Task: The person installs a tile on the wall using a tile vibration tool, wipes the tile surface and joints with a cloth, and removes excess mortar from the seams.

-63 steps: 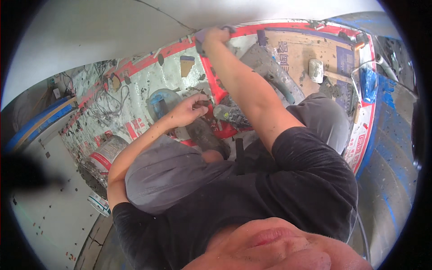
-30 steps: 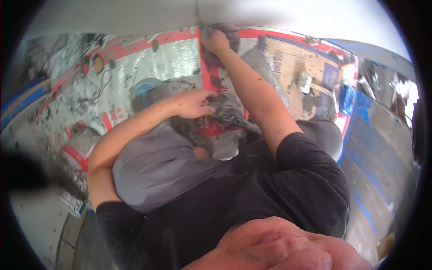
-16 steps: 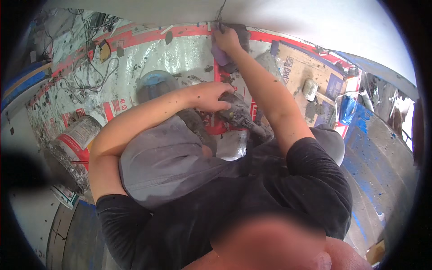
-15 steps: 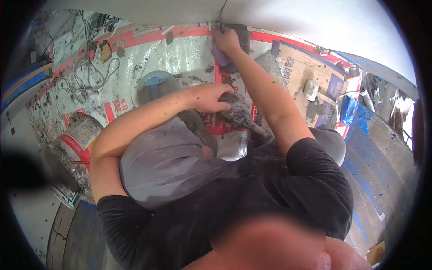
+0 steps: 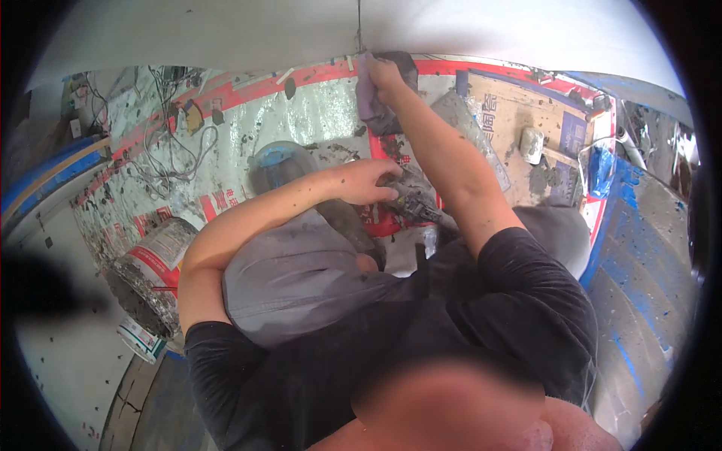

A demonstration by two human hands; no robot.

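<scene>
My right hand (image 5: 385, 77) is stretched far forward to the foot of the white wall (image 5: 226, 37). Its fingers are closed on a purple rag (image 5: 366, 94), just below a thin dark vertical line in the wall. A dark, cloth-like piece (image 5: 406, 68) lies against the same hand. My left hand (image 5: 368, 182) is low in front of my body, its fingers and thumb curled round the end of a dark, grime-covered shoe (image 5: 415, 199). What lies under its palm is hidden. Another dark shoe (image 5: 350, 225) shows beside my bent left knee.
A splattered bucket (image 5: 158, 255) leans at the left; a round translucent tub (image 5: 284, 167) stands beyond my left forearm. Cables (image 5: 188, 154) tangle at the far left. A cardboard sheet (image 5: 511, 113) and a small whitish cup (image 5: 532, 145) lie right. Printed, dirt-spotted sheeting (image 5: 248, 113) covers the floor.
The view has shifted, so most things appear slightly lower and more wall shows. My right hand stays at the wall's foot with the purple rag turned more upright; my left hand stays at the shoe.
</scene>
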